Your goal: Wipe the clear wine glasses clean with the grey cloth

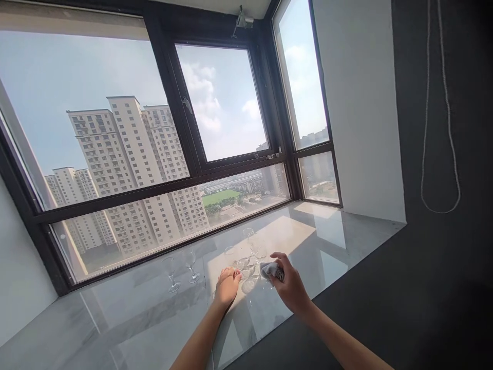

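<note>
Clear stemmed glasses stand on the glossy marble window sill (150, 324), several of them clustered around my hands. My left hand (228, 286) has its fingers curled around a stemmed glass (248, 272) at the near side of the cluster; reflections blur the exact grip. In my right hand (288, 285), a bunched grey-white cloth (270, 270) is pinched just right of that glass. Behind, another glass (257, 246) rises from the group. Apart from it on the left, two upright glasses (172, 277) stand side by side.
Dark-framed windows (115, 198) border the sill along the back, with a handle (187, 105) on one pane. A white wall (358, 113) closes the right end. At far right a looped cord (441, 211) hangs. The sill's front edge drops to a dark area.
</note>
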A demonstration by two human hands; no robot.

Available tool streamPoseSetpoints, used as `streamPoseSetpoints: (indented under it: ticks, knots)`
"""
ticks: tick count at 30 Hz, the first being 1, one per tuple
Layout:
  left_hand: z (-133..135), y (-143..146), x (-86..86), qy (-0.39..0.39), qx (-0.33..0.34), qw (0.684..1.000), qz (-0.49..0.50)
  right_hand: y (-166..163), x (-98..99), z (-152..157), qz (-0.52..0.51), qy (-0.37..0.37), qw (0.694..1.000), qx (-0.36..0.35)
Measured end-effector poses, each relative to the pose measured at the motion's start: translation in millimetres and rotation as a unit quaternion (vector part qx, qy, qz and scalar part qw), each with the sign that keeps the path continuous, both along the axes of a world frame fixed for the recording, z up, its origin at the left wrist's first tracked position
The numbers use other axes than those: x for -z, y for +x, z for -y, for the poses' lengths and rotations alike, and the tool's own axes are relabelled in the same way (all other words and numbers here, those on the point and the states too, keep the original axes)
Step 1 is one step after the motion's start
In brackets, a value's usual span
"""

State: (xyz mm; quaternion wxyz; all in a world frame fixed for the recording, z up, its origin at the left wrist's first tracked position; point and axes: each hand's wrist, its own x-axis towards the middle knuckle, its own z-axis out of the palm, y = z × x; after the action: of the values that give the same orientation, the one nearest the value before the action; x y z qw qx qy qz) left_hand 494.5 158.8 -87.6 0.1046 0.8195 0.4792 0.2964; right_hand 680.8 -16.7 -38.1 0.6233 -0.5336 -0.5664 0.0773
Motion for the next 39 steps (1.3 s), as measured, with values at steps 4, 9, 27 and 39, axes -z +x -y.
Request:
streamPoseSetpoints:
  ticks: [4, 9, 27, 39]
  knots:
    - [-22, 18, -8.7, 0.0, -0.04, 0.999, 0.011, -2, 2.3, 0, 0.022, 0.005, 1.0, 0.006]
    - [-34, 33, -12.2, -0.019, -0.058, 0.998, 0.026, -7, 4.0, 2, 0.043, -0.004, 0.999, -0.001]
    - [-34, -80, -24.7, 0.015, -0.416, 0.883, 0.219, -10, 10.6, 3, 0.072, -0.005, 0.997, -0.007]
    - [-45, -72, -26.3, -0.048, -0.352, 0.931, 0.091, -10, 18.2, 1, 0.098, -0.014, 0.995, -0.007]
